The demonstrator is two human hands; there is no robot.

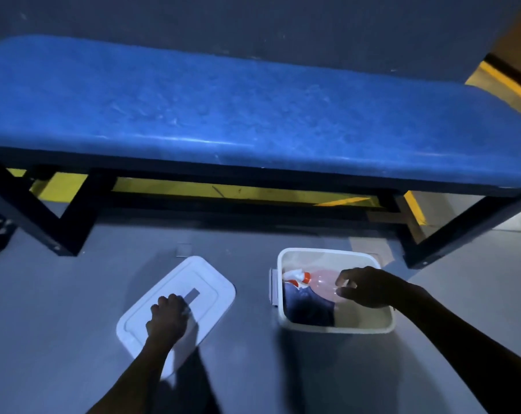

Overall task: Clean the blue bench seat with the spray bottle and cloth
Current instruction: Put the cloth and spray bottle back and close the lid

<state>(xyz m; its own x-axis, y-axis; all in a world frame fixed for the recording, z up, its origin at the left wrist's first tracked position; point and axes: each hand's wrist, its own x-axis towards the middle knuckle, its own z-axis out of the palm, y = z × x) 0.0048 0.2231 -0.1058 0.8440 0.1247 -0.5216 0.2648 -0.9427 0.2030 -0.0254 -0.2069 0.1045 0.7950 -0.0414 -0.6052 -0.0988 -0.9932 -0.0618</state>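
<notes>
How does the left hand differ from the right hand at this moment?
The left hand grips the white lid on the floor; the right hand reaches into the open bin, its fingers at the spray bottle. The left is curled tight, the right looser. Both are bare.

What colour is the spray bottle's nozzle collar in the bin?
Orange, with a white trigger head, on the spray bottle; seen in the head view.
</notes>
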